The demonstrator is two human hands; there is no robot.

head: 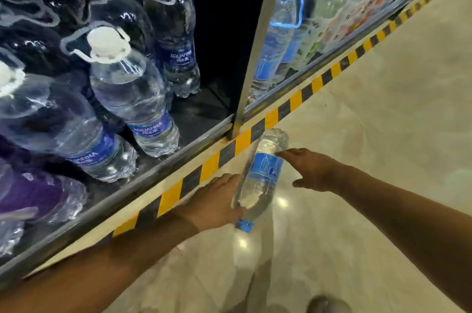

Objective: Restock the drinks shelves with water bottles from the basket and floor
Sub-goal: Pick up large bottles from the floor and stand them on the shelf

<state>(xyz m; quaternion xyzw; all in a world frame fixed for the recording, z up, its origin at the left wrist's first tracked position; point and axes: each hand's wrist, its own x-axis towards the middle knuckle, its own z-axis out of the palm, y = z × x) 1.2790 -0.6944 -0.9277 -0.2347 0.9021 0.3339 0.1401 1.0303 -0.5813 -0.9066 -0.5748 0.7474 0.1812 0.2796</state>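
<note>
I see the water bottle (261, 177) held above the floor (357, 134) beside the striped kerb (255, 131), cap toward me. My left hand (217, 202) curls round its neck end; my right hand (309, 169) hangs loose, fingertips touching the blue label.

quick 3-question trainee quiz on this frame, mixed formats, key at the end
1. True or false: the clear plastic water bottle with the blue cap and blue label stands upright on the dark bottom shelf.
2. Which hand grips that bottle near its cap end? A) left hand B) right hand C) neither
3. Fill in: the large Aquafina bottles with white handled caps stand inside the cabinet, behind the yellow-and-black ______ floor strip.

Key: 1 false, it is tilted above the pale floor; 2 A; 3 striped.
</note>
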